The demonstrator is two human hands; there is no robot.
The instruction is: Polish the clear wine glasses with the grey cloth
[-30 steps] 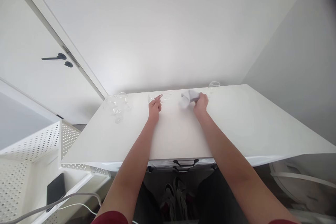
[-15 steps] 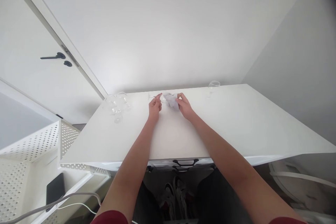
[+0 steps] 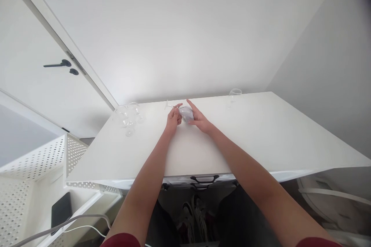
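Observation:
A clear stemmed glass (image 3: 183, 111) lies tilted on its side in the air above the white cabinet top, its foot pointing left and its mouth right. My left hand (image 3: 173, 119) is closed around it near the stem and the base of the bowl. A light grey cloth (image 3: 188, 115) is bunched in the bowl. My right hand (image 3: 200, 119) is at the glass's mouth, thumb and fingers stretched apart on either side, the palm side against the cloth. Whether its hidden fingers grip any cloth does not show.
Several clear stemmed glasses (image 3: 127, 117) stand close together at the left of the cabinet top (image 3: 246, 139). Another glass (image 3: 234, 94) stands near the back edge, right of centre. A wall rises behind. Black drawer handles (image 3: 204, 179) sit below the front edge.
The cloth, earlier bunched loosely in my right fingers, now sits within the bowl. My right hand has spread from a pinch. The glass has shifted slightly and its foot has turned.

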